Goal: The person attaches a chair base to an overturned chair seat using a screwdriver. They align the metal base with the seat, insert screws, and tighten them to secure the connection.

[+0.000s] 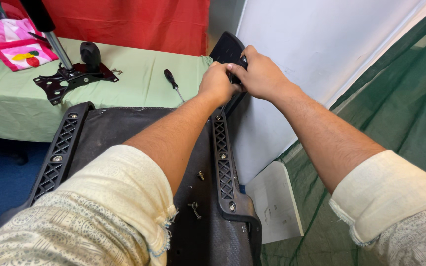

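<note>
A black chair seat (124, 128) lies upside down in front of me, with ribbed black plastic brackets along its left (57, 155) and right (223, 167) sides. Both my hands meet at the far end of the right bracket. My left hand (216, 84) and my right hand (258, 74) are closed together around a black armrest piece (225, 49) that sticks up there. What lies between the fingers is hidden. Loose screws (195, 207) rest on the seat near the right bracket.
A table with a green cloth (134, 74) carries a black-handled screwdriver (173, 84), a black metal chair mechanism plate with a gas cylinder (70, 74), and pink fabric (16, 42). A white panel (311, 44), green netting (410, 108) and a paper sheet (274, 202) are at right.
</note>
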